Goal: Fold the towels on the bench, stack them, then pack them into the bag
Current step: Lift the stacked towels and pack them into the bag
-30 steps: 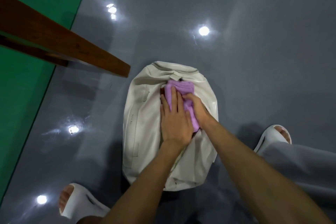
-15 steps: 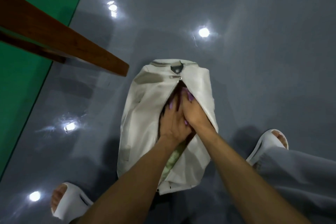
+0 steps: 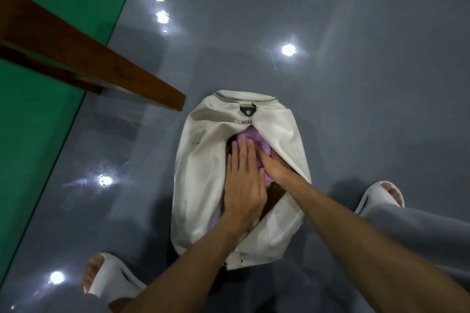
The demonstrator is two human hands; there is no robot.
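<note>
The purple towel lies inside the open white duffel bag, in the far half of the zip opening, with part of it still seen between the bag's two parted flaps. It is pressed down by the left hand, which is laid flat on it, palm down, with the fingers straight and held together, pointing away from the person. The right hand is set against the towel just beside the left, angled in from the right under the edge of the right flap; its fingers are largely hidden by the left hand and the cloth, so it cannot be told whether they are curled or straight. Both forearms are bare and reach in from the bottom of the view.

The zip pull is seen at the far end of the opening, just beyond the towel, and a small black tab sits beyond that, near the bag's end seam. The bag is laid lengthwise on a glossy grey floor, on which ceiling lights are mirrored. A white slipper is worn on the left foot near the bag's near corner, and another white slipper on the right foot, just beside the bag's right side, below a grey trouser leg. The dark wooden bench juts in from the upper left, its end near the bag's far left corner but apart from it. A green floor strip borders the grey on the left.
</note>
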